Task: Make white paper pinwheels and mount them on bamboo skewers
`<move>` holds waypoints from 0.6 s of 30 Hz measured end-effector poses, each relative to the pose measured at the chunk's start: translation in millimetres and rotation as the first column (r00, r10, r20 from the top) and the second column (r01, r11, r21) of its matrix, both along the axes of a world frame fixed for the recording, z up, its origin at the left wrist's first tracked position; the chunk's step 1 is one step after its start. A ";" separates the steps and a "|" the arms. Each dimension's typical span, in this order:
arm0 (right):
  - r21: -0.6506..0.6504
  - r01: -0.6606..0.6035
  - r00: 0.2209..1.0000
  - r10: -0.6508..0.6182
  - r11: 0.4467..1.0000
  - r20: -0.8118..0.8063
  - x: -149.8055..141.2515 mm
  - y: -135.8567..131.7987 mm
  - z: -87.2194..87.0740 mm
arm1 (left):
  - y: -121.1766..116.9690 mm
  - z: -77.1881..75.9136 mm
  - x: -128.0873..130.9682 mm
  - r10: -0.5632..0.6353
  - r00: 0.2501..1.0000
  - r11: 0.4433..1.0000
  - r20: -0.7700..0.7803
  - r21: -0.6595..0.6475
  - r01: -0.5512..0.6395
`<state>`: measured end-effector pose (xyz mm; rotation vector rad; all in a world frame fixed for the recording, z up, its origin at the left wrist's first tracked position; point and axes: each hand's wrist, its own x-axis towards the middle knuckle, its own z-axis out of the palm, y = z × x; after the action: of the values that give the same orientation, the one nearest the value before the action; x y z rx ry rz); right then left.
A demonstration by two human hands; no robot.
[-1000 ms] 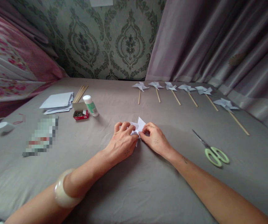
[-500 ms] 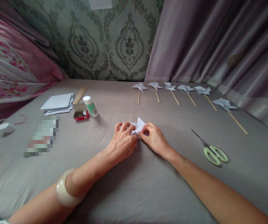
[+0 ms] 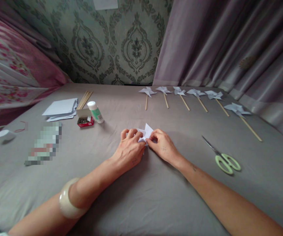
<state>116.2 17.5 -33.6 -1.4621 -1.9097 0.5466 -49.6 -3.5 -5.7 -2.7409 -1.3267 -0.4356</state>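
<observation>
A white paper pinwheel (image 3: 149,130) lies on the grey cloth in front of me, its pointed corner facing away. My left hand (image 3: 131,147) is closed over its left side, fingers bent and pressing on the paper. My right hand (image 3: 163,147) pinches the paper's right side between thumb and fingertips. Both hands meet near the middle and hide most of the folds. To the right of my right hand rest scissors (image 3: 221,157) with light green handles, blades pointing away and left.
Several finished pinwheels on sticks (image 3: 180,96) lie in a row at back right. At back left are stacked white paper (image 3: 60,108), wooden sticks (image 3: 85,99), a glue stick (image 3: 95,112) and an open red box (image 3: 85,122) of small metal pieces. A blurred packet (image 3: 45,142) lies left.
</observation>
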 end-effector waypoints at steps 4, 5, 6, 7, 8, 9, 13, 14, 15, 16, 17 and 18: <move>0.006 -0.015 1.000 0.015 1.000 0.004 1.1 0.9 -0.8 | 0.6 -0.7 -0.1 -0.007 1.000 1.000 0.014 -0.002 0.007; 0.005 -0.018 1.000 0.018 1.000 0.005 1.3 1.1 -1.0 | 0.7 -1.0 -0.3 -0.009 1.000 1.000 0.019 0.001 0.009; 0.003 -0.019 1.000 0.019 1.000 0.006 1.4 1.2 -1.2 | 0.9 -1.4 -0.4 -0.011 1.000 1.000 0.024 0.003 0.011; 0.002 -0.021 1.000 0.021 1.000 0.006 1.5 1.3 -1.4 | 1.0 -1.7 -0.6 -0.011 1.000 1.000 0.027 0.006 0.011; 0.001 -0.022 1.000 0.022 1.000 0.005 1.5 1.3 -1.5 | 1.0 -2.1 -0.6 -0.011 0.999 1.000 0.030 0.006 0.011; -0.001 -0.022 1.000 0.022 1.000 0.004 1.5 1.3 -1.5 | 1.0 -2.4 -0.6 -0.011 0.999 1.000 0.032 0.006 0.011; -0.013 -0.007 1.000 0.007 1.000 0.008 1.2 1.2 -1.3 | 0.9 -3.0 -0.3 -0.013 0.999 1.000 0.037 0.000 0.013; -0.016 -0.006 1.000 0.007 1.000 0.007 1.1 1.2 -1.3 | 0.9 -3.0 -0.2 -0.014 0.999 1.000 0.037 -0.002 0.014; -0.017 -0.007 1.000 0.007 1.000 0.006 1.0 1.3 -1.4 | 0.9 -2.9 -0.1 -0.015 0.999 1.000 0.035 -0.005 0.015; -0.015 -0.008 1.000 0.008 1.000 0.004 0.9 1.4 -1.4 | 0.9 -2.8 -0.1 -0.014 0.999 1.000 0.033 -0.007 0.014; -0.011 -0.009 1.000 0.009 1.000 0.002 0.9 1.4 -1.4 | 0.9 -2.6 0.0 -0.013 0.999 1.000 0.031 -0.007 0.013; -0.003 -0.008 1.000 0.008 1.000 0.002 1.1 1.3 -1.2 | 0.8 -2.4 0.0 -0.011 1.000 1.000 0.029 -0.007 0.011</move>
<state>117.3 18.9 -34.8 -1.4577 -1.9173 0.5521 -49.5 -2.7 -8.1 -2.7589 -1.3230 -0.4740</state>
